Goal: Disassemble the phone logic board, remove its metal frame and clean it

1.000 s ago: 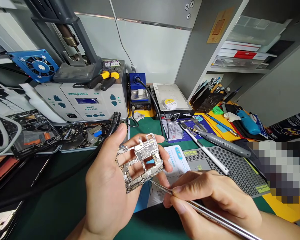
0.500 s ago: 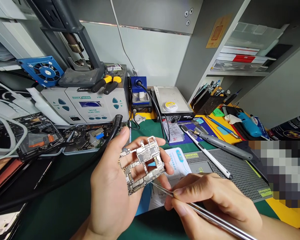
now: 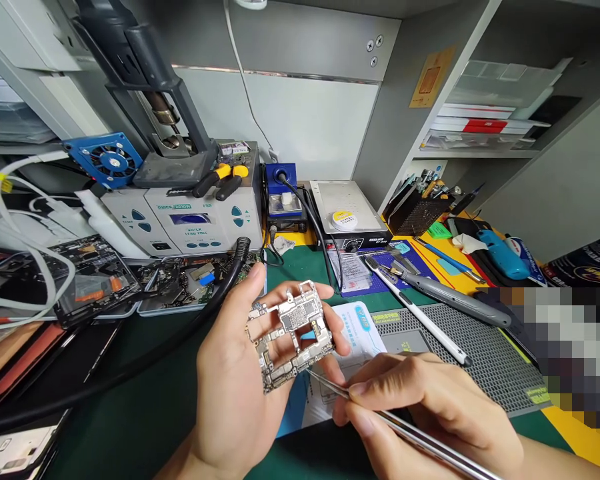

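Note:
My left hand cradles a phone circuit board, its fingers behind the board and the thumb raised off to the left. The board is tilted toward me, with metal shields, chips and cut-out openings. In my right hand is a pair of metal tweezers, pinched between thumb and fingers. The tweezer tip is close to the board's lower edge; whether it touches cannot be told. Under the hands lies a white and blue packet on the green mat.
A hot air station stands at back left, its black hose curving across the mat. Trays of boards sit before it. To the right are a heating plate, a white brush, a grey pen-shaped tool and a perforated mat.
The whole view has shifted slightly, so the bench items appear lower and a little to the right. Both hands keep their grips, with the tweezer tip still near the board's lower edge.

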Demonstrator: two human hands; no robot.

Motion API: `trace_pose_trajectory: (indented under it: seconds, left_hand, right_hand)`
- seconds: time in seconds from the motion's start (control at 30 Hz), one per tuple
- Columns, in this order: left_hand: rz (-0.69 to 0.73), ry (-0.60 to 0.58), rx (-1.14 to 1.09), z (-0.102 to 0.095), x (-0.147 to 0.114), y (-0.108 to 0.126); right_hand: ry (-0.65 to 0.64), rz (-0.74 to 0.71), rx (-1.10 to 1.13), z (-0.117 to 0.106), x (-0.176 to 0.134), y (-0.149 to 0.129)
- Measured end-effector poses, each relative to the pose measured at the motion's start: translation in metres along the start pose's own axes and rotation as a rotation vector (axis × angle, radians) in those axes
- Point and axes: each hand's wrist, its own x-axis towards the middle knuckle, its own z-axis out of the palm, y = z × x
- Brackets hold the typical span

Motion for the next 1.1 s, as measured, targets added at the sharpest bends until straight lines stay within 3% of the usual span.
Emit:
trace_pose_trajectory:
  seconds: [0.1, 0.4, 0.67, 0.8, 1.1]
  left_hand:
    - [0.002, -0.015, -0.006, -0.001, 0.0, 0.0]
    - [0.006, 0.005, -0.024, 0.009, -0.002, 0.001]
    - [0.01, -0.027, -0.029, 0.004, -0.001, -0.001]
    - [0.023, -0.007, -0.041, 0.004, -0.002, -0.001]
    - [0.005, 0.049, -0.17, 0.011, -0.004, 0.0]
  right_hand:
    - [-0.027, 0.012, 0.09, -0.002, 0.001, -0.002]
    - [-0.042, 0.003, 0.113, 0.0, 0.002, -0.002]
    - [-0.016, 0.01, 0.06, 0.0, 0.001, -0.001]
    - [0.028, 0.03, 0.084, 0.001, 0.0, -0.003]
    - [-0.009, 0.021, 0.051, -0.001, -0.002, -0.001]
